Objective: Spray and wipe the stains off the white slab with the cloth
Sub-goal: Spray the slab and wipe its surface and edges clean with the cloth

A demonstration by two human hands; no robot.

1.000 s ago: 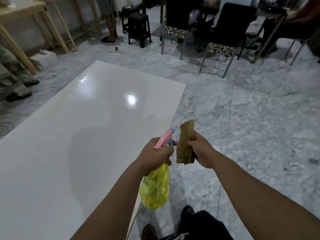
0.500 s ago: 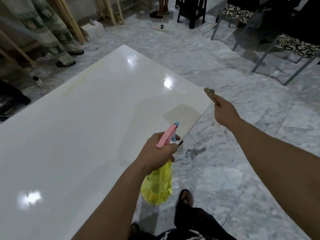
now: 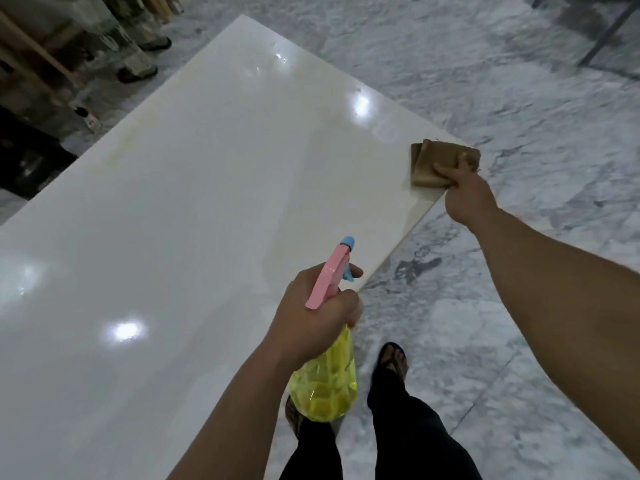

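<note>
The white slab [image 3: 194, 209] lies flat over the marble floor [image 3: 502, 306], its right edge running diagonally from the far corner down toward the person's feet, with broad bare surface to the left. The brown cloth [image 3: 433, 164] sits on the slab at that right edge, one corner reaching just past it. The right hand [image 3: 464, 192] presses it down, fingers curled over the fold. The left hand [image 3: 315, 317] has its fingers clenched round the spray bottle [image 3: 327, 379], held above the slab's near edge.
</note>
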